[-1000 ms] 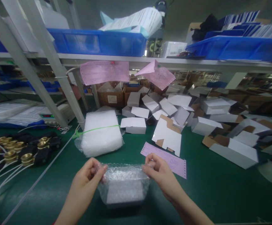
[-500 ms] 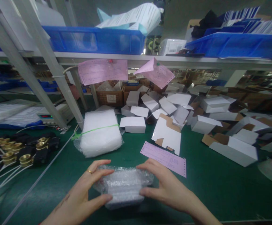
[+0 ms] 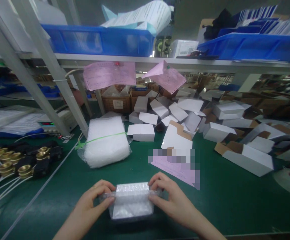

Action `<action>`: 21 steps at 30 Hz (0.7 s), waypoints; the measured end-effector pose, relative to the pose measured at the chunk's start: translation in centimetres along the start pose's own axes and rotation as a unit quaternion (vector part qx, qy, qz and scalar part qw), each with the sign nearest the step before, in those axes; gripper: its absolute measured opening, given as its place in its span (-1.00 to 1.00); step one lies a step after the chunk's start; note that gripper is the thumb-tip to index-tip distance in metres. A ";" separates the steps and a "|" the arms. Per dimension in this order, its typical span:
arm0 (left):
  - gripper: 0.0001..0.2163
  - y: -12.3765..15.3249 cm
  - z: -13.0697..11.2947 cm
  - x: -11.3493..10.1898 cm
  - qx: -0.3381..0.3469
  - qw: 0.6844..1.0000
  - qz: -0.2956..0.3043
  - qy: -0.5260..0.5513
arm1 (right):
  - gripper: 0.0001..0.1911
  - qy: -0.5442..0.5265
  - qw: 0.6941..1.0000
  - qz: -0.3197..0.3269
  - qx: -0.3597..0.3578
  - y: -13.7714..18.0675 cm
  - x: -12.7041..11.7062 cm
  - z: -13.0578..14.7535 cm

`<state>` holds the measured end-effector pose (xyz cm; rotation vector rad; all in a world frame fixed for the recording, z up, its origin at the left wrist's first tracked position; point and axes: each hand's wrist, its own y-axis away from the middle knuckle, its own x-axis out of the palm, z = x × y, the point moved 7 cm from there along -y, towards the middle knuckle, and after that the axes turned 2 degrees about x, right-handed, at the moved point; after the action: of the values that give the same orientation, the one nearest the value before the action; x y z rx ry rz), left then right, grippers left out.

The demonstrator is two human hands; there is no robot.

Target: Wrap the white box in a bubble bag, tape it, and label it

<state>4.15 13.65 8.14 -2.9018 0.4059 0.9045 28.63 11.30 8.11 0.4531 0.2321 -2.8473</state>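
A small box-shaped packet in bubble wrap (image 3: pixel 132 203) lies at the front of the green table. My left hand (image 3: pixel 91 201) pinches the wrap at the packet's left end between thumb and fingers. At the opposite end, my right hand (image 3: pixel 168 196) grips the wrap the same way. What is inside the wrap cannot be made out clearly. Beyond the hands sits a stack of bubble wrap bags (image 3: pixel 107 141) tied with a green strap. A pink printed slip (image 3: pixel 177 170), partly blurred, lies behind my right hand, beside a flattened white carton (image 3: pixel 176 136).
Brass fittings with white cables (image 3: pixel 17 160) crowd the left side. White cartons (image 3: pixel 247 155) are heaped at the back and right. A tape roll (image 3: pixel 288 180) is at the right edge. Overhead, a shelf (image 3: pixel 140 60) carries blue bins (image 3: pixel 102 40); a metal post (image 3: pixel 52 66) slants down at left.
Both hands have closed their fingers on the ends of the bubble wrap. The packet's wrap now looks flatter, with its top face turned more into view.
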 end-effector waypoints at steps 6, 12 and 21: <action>-0.54 0.6 2.7 2.0 -0.069 0.988 -0.051 0.126 | -0.61 -0.114 0.987 -0.049 0.098 -0.1 1.1 -4.3; -0.44 1.7 5.6 5.2 -0.152 0.931 -0.123 0.307 | -0.39 -0.263 0.950 -0.094 0.142 0.4 3.3 -7.1; -0.47 2.8 5.9 6.4 -0.143 0.920 -0.220 0.293 | -0.35 -0.263 0.949 -0.132 0.110 0.6 4.3 -7.7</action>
<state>5.27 10.35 -0.31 -3.2668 -0.3881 0.0159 27.00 11.31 -0.54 -0.3354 -0.1394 -3.1347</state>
